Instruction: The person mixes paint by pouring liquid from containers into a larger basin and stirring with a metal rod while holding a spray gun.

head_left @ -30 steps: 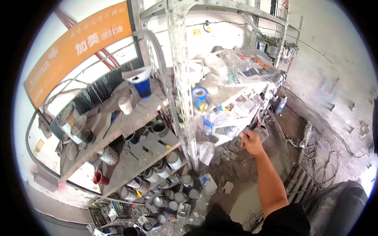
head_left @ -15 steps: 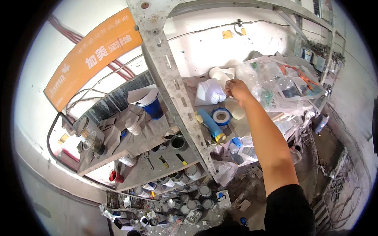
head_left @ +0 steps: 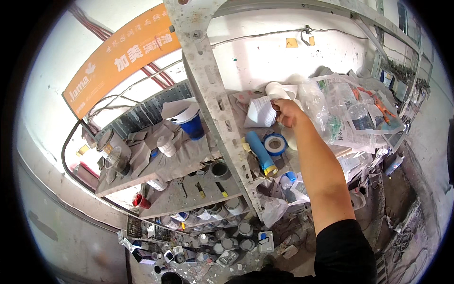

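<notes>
My right hand (head_left: 286,112) reaches over the right-hand shelf, fingers curled and closed on the edge of a stack of white paper paint strainers (head_left: 260,112). How many sheets lie between the fingertips cannot be seen. The stack rests on the shelf, fanned at its right edge. Just in front lie a roll of blue-edged tape (head_left: 275,144) and a blue roll (head_left: 260,152) with a yellow end. Behind the hand sits a white rounded container (head_left: 279,89). My left hand is out of view.
A slotted metal post (head_left: 215,90) stands left of my arm. Beyond it, a shelf holds a blue cup (head_left: 193,128) topped by white paper and a stack of white cups (head_left: 166,146). Plastic bags and newspaper (head_left: 350,118) cover the right. Several paint cans (head_left: 229,243) crowd the floor.
The view has shifted, so the shelves appear farther right. My right hand has come down against the strainers' right edge, and the stack's outline looks tilted slightly differently.
</notes>
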Available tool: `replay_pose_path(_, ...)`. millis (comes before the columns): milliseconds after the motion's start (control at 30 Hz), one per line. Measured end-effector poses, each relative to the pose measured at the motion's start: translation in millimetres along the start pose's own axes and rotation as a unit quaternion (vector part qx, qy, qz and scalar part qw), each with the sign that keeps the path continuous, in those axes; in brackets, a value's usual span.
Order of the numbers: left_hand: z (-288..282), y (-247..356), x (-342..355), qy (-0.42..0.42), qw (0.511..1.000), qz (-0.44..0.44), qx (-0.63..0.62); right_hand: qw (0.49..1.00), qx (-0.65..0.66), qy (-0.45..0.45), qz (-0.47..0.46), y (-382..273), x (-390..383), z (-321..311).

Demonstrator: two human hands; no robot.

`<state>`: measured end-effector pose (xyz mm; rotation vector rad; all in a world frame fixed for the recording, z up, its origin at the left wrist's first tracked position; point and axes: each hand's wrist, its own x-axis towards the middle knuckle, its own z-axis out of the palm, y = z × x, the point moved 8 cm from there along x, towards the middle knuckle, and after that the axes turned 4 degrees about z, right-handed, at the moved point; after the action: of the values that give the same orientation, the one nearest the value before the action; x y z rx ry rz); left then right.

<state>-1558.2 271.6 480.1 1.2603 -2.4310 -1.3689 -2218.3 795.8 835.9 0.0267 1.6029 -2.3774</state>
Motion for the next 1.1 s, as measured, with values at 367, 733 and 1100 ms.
replay_pose_path(367, -8, -17, -14, 0.017, 1.000, -0.018, -0.003, 0.997, 0.045, -0.019, 0.061, 13, -4, 3)
replay_pose_path(733, -4, -21, -24, 0.024, 0.999, -0.024, -0.012, 0.995, 0.084, -0.028, 0.036, 21, 28, -18)
replay_pose_path(1100, -8, -40, -44, 0.046, 0.998, -0.037, -0.029, 0.842, -0.473, 0.105, -0.237, -55, -12, 9)
